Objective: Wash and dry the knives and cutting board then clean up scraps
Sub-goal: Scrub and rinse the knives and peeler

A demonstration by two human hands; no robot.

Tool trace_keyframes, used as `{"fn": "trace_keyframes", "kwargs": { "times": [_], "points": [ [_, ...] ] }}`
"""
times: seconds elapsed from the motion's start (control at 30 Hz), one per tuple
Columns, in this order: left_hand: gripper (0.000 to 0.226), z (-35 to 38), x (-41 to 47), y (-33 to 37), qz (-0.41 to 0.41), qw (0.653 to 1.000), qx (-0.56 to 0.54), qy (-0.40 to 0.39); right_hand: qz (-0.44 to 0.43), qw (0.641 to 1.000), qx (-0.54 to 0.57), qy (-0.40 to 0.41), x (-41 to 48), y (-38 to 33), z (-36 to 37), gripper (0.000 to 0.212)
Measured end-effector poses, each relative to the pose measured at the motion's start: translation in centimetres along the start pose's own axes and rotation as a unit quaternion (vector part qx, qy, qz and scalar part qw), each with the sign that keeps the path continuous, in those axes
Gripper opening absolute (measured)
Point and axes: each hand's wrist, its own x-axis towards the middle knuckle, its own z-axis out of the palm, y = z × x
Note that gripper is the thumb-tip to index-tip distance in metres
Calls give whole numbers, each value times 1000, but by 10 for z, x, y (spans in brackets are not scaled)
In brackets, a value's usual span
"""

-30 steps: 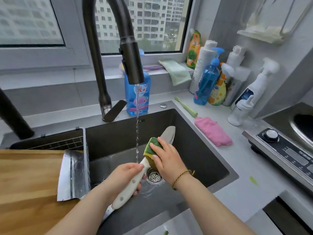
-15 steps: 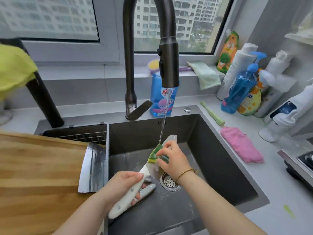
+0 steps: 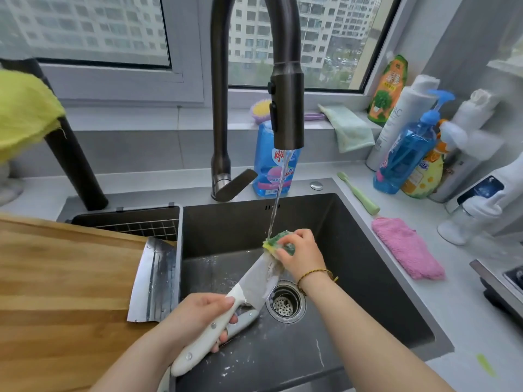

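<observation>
Left hand (image 3: 198, 321): fingers curled round the white handle of the knife (image 3: 256, 280), thumb lying along the top of the handle near the blade. The knife is held over the sink (image 3: 368, 278), above the drain (image 3: 285, 302), tip pointing up and away from the person; the blade is wet and has suds on it. Right hand (image 3: 301, 257): fingers and thumb pinch a green-and-yellow sponge (image 3: 278, 241) folded over the tip end of the blade. Faucet (image 3: 285, 108) running; the thin water stream (image 3: 276, 199) lands on the sponge. A grey handle (image 3: 244, 321) lies on the sink floor under the left hand, its blade hidden. Wooden cutting board (image 3: 56, 278) sits left of the sink, partly over a drain rack; a wide steel blade (image 3: 154, 278) lies flat at its right edge, wet. White flecks dot the sink floor. On the counter to the right: pink cloth (image 3: 407, 247), a small green scrap (image 3: 485, 364) near the front, and a row of bottles against the wall. A blue soap bottle (image 3: 271, 171) stands behind the faucet.
</observation>
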Motion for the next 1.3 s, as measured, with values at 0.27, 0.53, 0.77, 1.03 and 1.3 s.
{"fn": "trace_keyframes", "kwargs": {
  "times": [0.27, 0.53, 0.77, 1.03, 1.3],
  "points": [
    [28, -1, -9, 0, 1, 1000, -17, 8, -68, 995, -24, -64, -17, -6, 13, 24],
    [29, 1, -8, 0, -5, 1000, -27, 11, -110, 989, -63, -79, -22, -11, 12, 28],
    [19, 2, -2, -4, -2, 1000, -10, 5, 1, 1000, -10, 0, 1, 2, -2, 25],
    [28, -3, 3, -5, 18, 982, 186, 31, -117, 988, 65, -77, -30, -7, 24, 23],
    [25, 0, 9, -10, 80, 927, 357, 86, 85, 974, 208, 8, -10, 18, 7, 11]
  ]
}}
